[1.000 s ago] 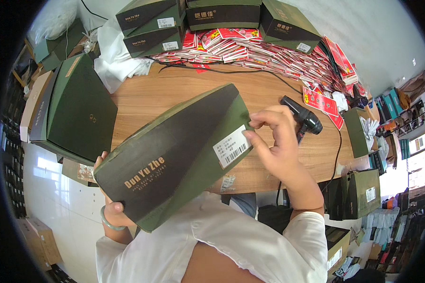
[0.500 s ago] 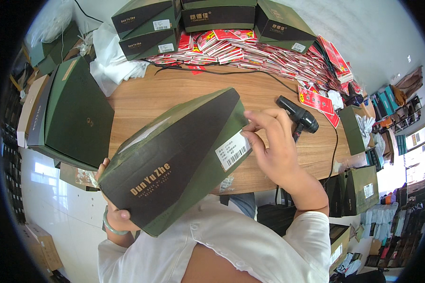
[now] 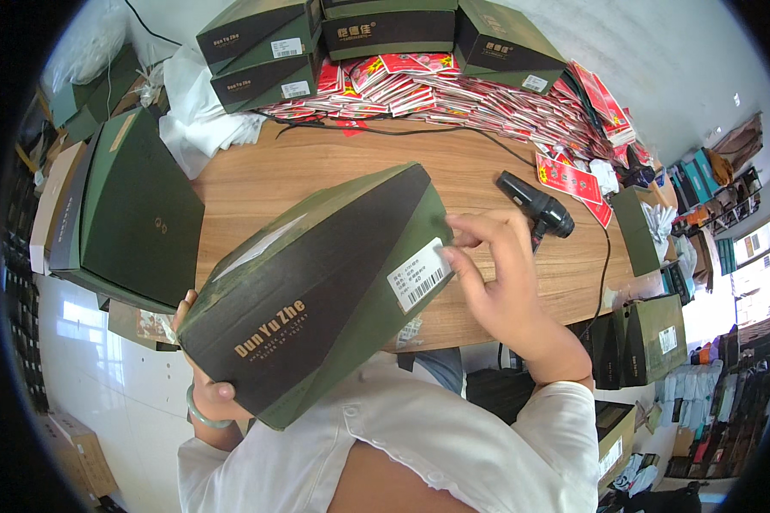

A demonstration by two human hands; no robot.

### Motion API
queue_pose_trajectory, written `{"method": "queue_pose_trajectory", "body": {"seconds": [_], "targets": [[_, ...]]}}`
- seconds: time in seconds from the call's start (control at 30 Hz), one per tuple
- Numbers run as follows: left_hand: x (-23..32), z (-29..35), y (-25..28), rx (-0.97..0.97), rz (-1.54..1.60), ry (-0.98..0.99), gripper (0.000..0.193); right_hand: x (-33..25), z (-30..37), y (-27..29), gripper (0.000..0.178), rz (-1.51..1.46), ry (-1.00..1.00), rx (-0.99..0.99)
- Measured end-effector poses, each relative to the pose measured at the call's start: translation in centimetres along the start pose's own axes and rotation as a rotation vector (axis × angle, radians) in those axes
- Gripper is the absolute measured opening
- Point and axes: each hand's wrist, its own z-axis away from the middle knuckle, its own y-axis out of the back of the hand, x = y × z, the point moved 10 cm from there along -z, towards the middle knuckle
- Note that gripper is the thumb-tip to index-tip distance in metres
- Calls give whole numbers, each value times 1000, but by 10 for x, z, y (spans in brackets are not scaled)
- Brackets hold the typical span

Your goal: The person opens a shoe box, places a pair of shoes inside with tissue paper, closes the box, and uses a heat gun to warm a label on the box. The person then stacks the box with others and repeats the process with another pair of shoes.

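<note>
A shoe box [image 3: 316, 282] in dark brown and green is held tilted above the near part of the table. My left hand [image 3: 214, 389] grips its lower left end, with the thumb on the front and the fingers partly hidden behind. On the box's right part is a white barcode label [image 3: 419, 275]. My right hand [image 3: 500, 265] has its thumb and bent fingers closed at the label's upper right corner; the exact contact of the fingertips is partly hidden.
A black hair dryer [image 3: 535, 203] lies on the wooden table [image 3: 257, 188], right of the box. Red printed packets [image 3: 488, 107] are heaped along the back beneath stacked shoe boxes [image 3: 389, 32]. A large green box [image 3: 141, 209] stands at the left. A black cord [image 3: 419, 132] crosses the back.
My right thumb has shifted slightly along the label's right edge, and the fingers sit a little lower. The box stays almost in place in my left hand.
</note>
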Motion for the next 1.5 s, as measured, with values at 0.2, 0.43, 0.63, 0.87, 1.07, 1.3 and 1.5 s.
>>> {"method": "queue_pose_trajectory", "body": {"seconds": [0.2, 0.43, 0.63, 0.87, 1.07, 1.3, 1.5], "targets": [[-1, -2, -2, -1, 21, 61, 114, 30, 8, -8, 21, 34, -173, 68], [-6, -1, 2, 52, 10, 59, 115, 15, 1, -15, 12, 218, -50, 66], [-4, 4, 10, 77, -45, 55, 117, 23, 2, -14, 10, -37, -110, -22], [-6, -1, 1, 9, -35, 83, 115, 38, 14, -12, 18, -224, -226, 44], [-8, 2, 7, 53, -49, 71, 116, 25, 8, -4, 16, 26, -177, 22], [-8, 4, 13, 76, -45, 58, 116, 15, 11, -3, 10, 65, -158, -7], [-6, 4, 8, 98, 1, 66, 116, 10, 12, -1, 10, 44, -148, -85]]}}
